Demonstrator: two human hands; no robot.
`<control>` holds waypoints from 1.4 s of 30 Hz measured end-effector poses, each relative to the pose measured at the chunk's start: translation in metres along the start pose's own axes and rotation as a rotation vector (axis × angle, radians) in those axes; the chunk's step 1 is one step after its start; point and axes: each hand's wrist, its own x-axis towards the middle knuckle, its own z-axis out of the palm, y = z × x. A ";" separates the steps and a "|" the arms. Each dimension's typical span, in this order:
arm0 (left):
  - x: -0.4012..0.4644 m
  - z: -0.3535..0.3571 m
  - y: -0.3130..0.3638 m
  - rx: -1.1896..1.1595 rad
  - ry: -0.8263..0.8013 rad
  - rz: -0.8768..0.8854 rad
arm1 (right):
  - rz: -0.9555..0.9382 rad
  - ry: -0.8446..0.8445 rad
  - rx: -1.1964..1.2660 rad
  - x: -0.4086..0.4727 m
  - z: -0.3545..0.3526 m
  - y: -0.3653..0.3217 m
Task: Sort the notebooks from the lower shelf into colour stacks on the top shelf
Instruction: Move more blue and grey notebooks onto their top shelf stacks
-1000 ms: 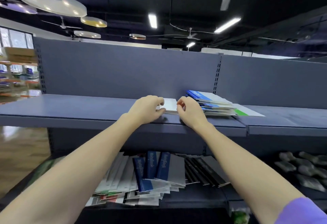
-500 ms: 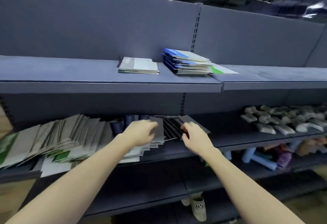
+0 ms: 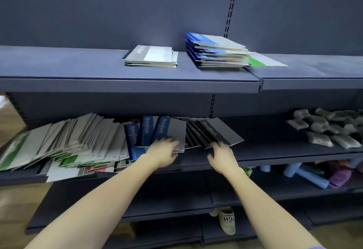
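Observation:
On the top shelf (image 3: 78,83) lie a grey notebook stack (image 3: 151,56), a taller blue stack (image 3: 216,52) and one green notebook (image 3: 263,62) tucked against its right side. The lower shelf (image 3: 275,156) holds a fanned pile: grey and green notebooks (image 3: 68,140) at the left, blue notebooks (image 3: 145,130) in the middle, black notebooks (image 3: 204,132) at the right. My left hand (image 3: 163,152) pinches the lower edge of the rightmost blue notebook, fingers on its cover and thumb beneath. My right hand (image 3: 222,154) touches the black notebooks' front edge with its fingertips, thumb spread apart.
Small packets (image 3: 324,128) fill the lower shelf to the right. Below them lie blue tubes and coloured items (image 3: 314,176). A slipper (image 3: 226,221) sits on the floor under the bottom shelf. The left part of the top shelf is bare.
A second ago both hands were on the grey stack on the top shelf. They came down to the lower shelf, and my view dropped with them; since half a second ago they have barely moved.

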 end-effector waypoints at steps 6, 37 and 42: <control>0.030 0.017 0.021 0.001 -0.030 -0.035 | 0.061 -0.034 -0.009 0.029 0.003 0.036; 0.131 0.064 0.107 0.015 0.025 -0.124 | -0.344 0.026 0.274 0.095 0.001 0.138; 0.125 0.069 0.113 -0.108 0.049 -0.152 | -0.343 -0.120 0.411 0.099 -0.005 0.150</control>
